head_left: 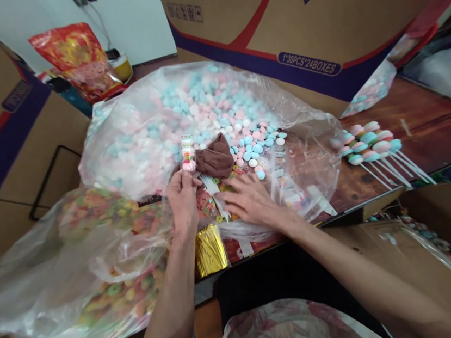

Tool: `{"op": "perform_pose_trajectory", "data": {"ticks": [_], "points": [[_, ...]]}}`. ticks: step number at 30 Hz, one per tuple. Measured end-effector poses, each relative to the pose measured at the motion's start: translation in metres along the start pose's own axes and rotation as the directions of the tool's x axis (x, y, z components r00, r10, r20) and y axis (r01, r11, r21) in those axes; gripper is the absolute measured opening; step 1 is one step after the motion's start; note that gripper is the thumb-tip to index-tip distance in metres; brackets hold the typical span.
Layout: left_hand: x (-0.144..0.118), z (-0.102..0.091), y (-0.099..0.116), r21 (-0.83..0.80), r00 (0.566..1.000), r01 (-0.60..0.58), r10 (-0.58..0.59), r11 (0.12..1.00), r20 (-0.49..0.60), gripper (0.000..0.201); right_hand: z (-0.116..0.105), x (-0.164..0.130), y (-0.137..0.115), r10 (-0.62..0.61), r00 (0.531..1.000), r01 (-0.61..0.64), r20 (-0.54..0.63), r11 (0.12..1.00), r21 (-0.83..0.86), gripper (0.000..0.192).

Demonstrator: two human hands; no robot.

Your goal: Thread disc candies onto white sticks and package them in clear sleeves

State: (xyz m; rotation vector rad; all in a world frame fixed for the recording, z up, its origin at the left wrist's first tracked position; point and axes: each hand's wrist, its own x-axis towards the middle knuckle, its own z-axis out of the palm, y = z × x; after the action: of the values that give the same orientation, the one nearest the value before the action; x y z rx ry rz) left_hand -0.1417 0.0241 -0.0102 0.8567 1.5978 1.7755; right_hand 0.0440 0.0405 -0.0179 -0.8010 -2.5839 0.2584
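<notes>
Between thumb and fingers my left hand (183,199) pinches a small printed clear wrapper (188,153), held upright, with colored candy inside. My right hand (249,196) lies low with its fingers apart, at the edge of a bunch of white sticks (215,195) and some gummy rings (227,182). Whether its fingertips touch the sticks, I cannot tell. Behind both hands is a crumpled brown cloth (216,158). Beyond it, a big clear bag (130,131) holds pink, blue and white candies (239,113), some spilling from its mouth.
Candy skewers (370,143) on white sticks lie at the right. A bag of gummy rings (116,248) spreads at the left. Gold twist ties (210,250) sit at the table's front edge. Large cartons (257,28) stand behind; an open box (433,220) is below right.
</notes>
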Motion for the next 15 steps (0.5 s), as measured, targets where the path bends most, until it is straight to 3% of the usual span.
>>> {"op": "perform_pose_trajectory", "data": {"ticks": [5,11,15], "points": [[0.001,-0.002,0.002,-0.060,1.000,-0.007,0.006,0.998,-0.021,0.031,-0.001,-0.016,-0.004,0.022,0.999,-0.016,0.046,0.992,-0.126,0.025],[0.002,-0.003,0.001,-0.067,0.999,0.004,-0.007,0.998,-0.047,0.027,-0.006,-0.034,-0.001,0.189,0.981,-0.191,-0.033,0.953,-0.236,0.031],[0.002,-0.003,-0.001,-0.073,0.999,-0.006,0.003,0.997,-0.033,0.028,-0.007,-0.037,0.000,0.288,0.953,-0.298,-0.093,0.946,-0.124,0.027]]}}
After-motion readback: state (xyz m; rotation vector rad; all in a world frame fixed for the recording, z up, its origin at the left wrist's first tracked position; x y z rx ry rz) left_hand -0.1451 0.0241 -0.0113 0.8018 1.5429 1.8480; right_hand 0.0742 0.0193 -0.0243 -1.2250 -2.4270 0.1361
